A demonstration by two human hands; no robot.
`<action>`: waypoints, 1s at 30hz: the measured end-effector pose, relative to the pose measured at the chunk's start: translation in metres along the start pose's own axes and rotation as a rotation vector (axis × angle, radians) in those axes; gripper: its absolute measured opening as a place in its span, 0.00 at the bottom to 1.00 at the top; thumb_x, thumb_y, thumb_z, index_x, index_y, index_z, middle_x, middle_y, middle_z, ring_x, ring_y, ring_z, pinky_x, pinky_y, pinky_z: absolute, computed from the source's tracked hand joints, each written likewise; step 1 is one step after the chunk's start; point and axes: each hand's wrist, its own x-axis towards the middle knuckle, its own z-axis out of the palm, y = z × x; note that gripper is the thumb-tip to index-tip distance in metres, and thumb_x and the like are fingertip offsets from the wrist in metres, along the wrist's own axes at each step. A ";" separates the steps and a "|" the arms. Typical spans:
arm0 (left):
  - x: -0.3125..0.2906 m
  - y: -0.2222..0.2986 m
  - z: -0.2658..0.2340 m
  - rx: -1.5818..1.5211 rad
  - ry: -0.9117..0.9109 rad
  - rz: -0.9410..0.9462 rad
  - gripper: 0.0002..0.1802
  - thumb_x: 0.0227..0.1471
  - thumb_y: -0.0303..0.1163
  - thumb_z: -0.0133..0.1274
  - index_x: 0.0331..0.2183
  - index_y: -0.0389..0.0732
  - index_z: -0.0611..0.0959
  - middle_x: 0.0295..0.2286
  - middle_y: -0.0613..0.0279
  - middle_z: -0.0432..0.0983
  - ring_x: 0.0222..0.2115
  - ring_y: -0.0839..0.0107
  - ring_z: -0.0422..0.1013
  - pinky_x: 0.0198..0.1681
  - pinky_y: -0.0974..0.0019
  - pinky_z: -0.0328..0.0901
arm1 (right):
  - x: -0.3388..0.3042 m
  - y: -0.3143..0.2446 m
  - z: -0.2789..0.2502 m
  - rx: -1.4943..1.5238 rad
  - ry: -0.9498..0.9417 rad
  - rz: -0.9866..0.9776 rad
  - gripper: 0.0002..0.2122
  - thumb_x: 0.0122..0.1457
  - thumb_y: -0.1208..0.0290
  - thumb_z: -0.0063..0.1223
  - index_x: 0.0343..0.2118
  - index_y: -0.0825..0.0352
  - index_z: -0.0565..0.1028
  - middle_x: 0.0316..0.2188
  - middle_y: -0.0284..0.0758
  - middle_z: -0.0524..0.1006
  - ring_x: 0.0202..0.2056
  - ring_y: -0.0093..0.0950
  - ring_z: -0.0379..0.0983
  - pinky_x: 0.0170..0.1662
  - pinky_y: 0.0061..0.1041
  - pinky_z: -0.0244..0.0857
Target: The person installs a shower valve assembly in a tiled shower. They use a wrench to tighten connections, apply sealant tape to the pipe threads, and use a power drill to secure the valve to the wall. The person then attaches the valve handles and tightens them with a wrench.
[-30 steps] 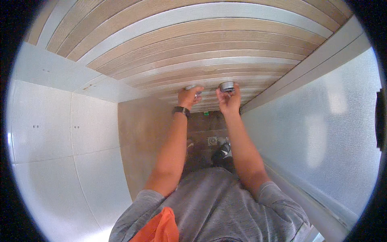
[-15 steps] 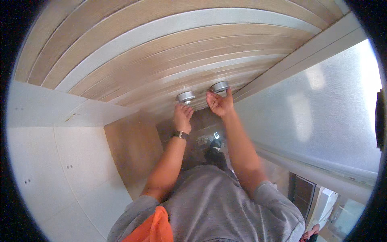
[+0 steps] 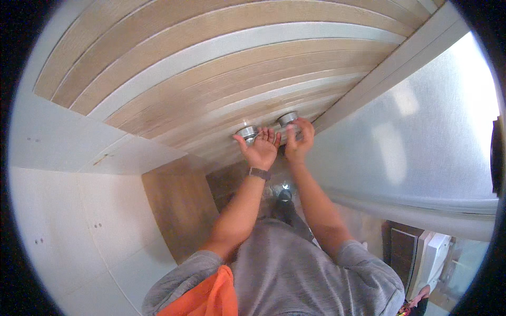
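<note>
Two round silver metal fittings stick out low on a striped wood-and-white panel (image 3: 253, 68). Below the left metal fitting (image 3: 246, 131) is my left hand (image 3: 260, 152), palm turned up, thumb and fingers spread, nothing seen in it. A dark-strapped watch sits on that wrist. My right hand (image 3: 299, 142) is raised just under the right metal fitting (image 3: 288, 118). Its fingers curve, with a gap between thumb and fingers; whether they touch the fitting is hard to tell. The fingertips of both hands are close together.
White wall tiles (image 3: 95, 210) and a brown wooden board (image 3: 176, 203) stand to the left. On the right is a large pale shiny panel (image 3: 390, 142) with a rail. Another person's hand (image 3: 421, 295) shows at the lower right, near a dark-fronted unit (image 3: 403, 253).
My left hand has turned palm up, moved right and spread its fingers. My right hand has shifted slightly right, its fingers more curved. The view has shifted a little.
</note>
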 end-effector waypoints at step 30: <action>0.008 0.006 0.002 1.013 0.475 0.784 0.28 0.51 0.50 0.64 0.40 0.36 0.76 0.32 0.59 0.76 0.34 0.67 0.72 0.40 0.64 0.67 | 0.036 -0.003 0.010 1.376 -0.103 1.852 0.34 0.63 0.44 0.49 0.56 0.75 0.61 0.48 0.51 0.70 0.36 0.44 0.77 0.44 0.41 0.75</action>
